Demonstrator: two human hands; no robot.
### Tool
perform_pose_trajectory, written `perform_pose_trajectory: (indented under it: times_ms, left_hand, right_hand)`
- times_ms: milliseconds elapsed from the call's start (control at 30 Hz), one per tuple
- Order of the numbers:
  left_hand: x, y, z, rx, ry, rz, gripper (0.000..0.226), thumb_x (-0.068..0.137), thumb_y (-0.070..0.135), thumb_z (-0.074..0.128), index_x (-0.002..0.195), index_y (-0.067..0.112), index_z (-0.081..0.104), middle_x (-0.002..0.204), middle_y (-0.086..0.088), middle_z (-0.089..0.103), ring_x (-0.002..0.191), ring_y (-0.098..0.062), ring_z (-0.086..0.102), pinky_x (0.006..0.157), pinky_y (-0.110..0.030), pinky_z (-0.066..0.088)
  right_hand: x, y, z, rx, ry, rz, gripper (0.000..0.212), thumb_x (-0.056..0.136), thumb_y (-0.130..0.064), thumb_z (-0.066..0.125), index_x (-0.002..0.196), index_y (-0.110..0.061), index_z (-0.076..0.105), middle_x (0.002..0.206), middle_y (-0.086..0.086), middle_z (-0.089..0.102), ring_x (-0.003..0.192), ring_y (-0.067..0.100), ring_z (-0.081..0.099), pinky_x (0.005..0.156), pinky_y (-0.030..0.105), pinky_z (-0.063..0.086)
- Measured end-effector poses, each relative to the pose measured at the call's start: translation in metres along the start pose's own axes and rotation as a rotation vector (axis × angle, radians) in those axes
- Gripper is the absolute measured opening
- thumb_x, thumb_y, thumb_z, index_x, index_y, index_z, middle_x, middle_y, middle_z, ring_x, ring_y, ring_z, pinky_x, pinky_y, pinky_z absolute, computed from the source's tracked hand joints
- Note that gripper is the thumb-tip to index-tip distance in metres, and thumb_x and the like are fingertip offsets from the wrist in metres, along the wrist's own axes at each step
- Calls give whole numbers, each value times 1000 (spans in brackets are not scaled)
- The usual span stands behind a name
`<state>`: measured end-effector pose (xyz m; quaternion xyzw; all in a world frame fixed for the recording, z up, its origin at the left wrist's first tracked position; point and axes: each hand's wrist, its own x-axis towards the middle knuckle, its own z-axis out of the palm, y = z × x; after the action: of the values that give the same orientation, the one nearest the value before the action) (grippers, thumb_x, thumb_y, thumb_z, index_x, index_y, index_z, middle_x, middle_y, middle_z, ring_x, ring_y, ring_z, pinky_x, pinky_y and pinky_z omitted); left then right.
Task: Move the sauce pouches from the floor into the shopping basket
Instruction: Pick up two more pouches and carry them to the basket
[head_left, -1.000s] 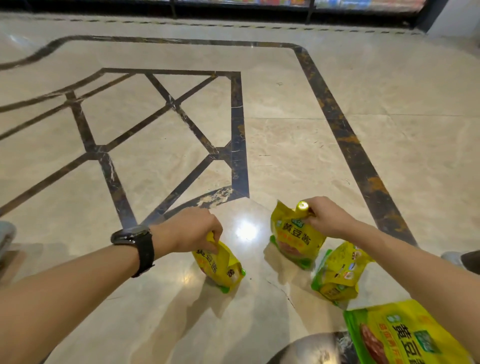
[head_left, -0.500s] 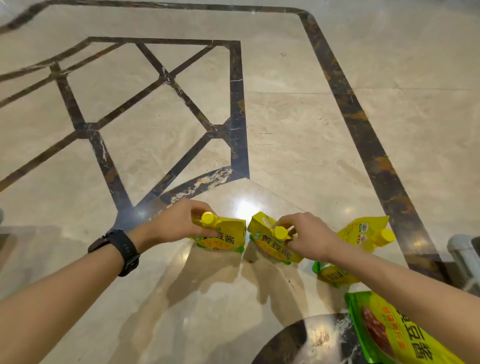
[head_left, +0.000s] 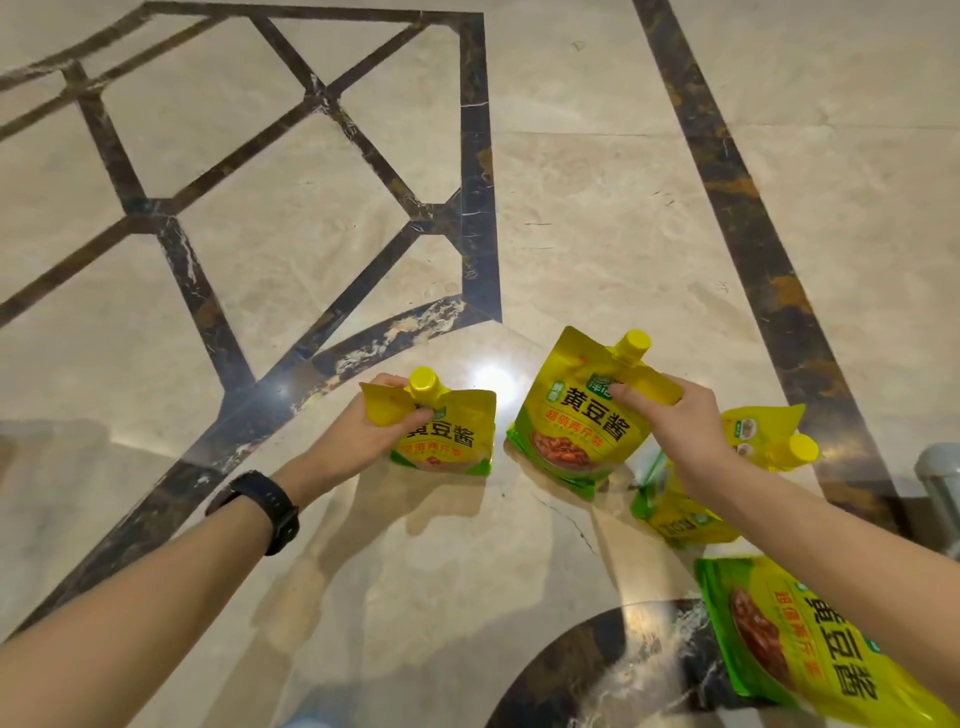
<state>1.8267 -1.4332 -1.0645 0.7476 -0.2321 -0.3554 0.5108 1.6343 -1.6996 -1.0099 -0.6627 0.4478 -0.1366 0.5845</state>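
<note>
My left hand (head_left: 358, 441) grips the top of a yellow spouted sauce pouch (head_left: 452, 441), held upright with its label facing me. My right hand (head_left: 670, 421) grips the top edge of a second, larger-looking yellow pouch (head_left: 576, 431), lifted off the floor and tilted. A third pouch (head_left: 691, 514) stands on the floor behind my right forearm, partly hidden. A fourth pouch (head_left: 795, 639) lies flat at the lower right. No shopping basket is in view.
The beige marble floor (head_left: 597, 208) carries dark inlaid bands (head_left: 478, 171) and a dark round inlay (head_left: 597, 670) near the bottom. A grey object (head_left: 940, 478) shows at the right edge. A black watch (head_left: 270, 509) sits on my left wrist.
Both hands have raised their pouches off the floor and turned them upright, labels now facing me. The view has tipped further down toward the floor.
</note>
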Motion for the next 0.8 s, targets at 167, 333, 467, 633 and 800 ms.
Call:
perform_pose_trajectory:
  times_ms: [167, 333, 467, 633, 800]
  left_hand:
    - [-1, -23, -6, -60, -146, -10, 81, 71, 32, 88, 137, 11, 47, 121, 1, 68, 112, -20, 68, 87, -26, 57]
    - [-1, -41, -21, 258, -242, 137, 104, 63, 24, 96, 148, 19, 37, 137, 14, 56, 125, -8, 58, 105, -32, 49]
    - [7, -34, -15, 252, -103, 159, 73, 60, 51, 92, 120, 24, 60, 116, 6, 66, 107, -10, 68, 88, -38, 57]
    - [9, -23, -2, 37, -157, 60, 64, 72, 21, 87, 130, 14, 61, 121, 6, 72, 111, -11, 69, 91, -23, 56]
    - [7, -24, 8, -146, -18, -74, 54, 74, 15, 79, 125, 24, 63, 113, 12, 75, 104, -9, 71, 81, -22, 59]
  right_hand:
    - [-2, 10, 13, 41, -49, 46, 15, 82, -17, 78, 88, -27, 68, 81, -15, 69, 71, -7, 64, 55, 6, 47]
    - [10, 11, 12, 36, -63, 49, 15, 85, -20, 76, 98, -20, 70, 84, -12, 71, 72, -4, 65, 53, 4, 46]
    - [21, 11, 12, 70, -74, 57, 14, 85, -19, 75, 99, -19, 71, 87, -8, 73, 68, -4, 68, 56, 9, 49]
    - [27, 10, 14, 94, -96, 68, 18, 86, -16, 74, 104, -19, 69, 87, -9, 71, 65, -7, 67, 53, 8, 48]
    - [32, 9, 15, 82, -104, 80, 19, 87, -17, 73, 104, -20, 68, 85, -11, 70, 70, -5, 65, 52, 8, 48]
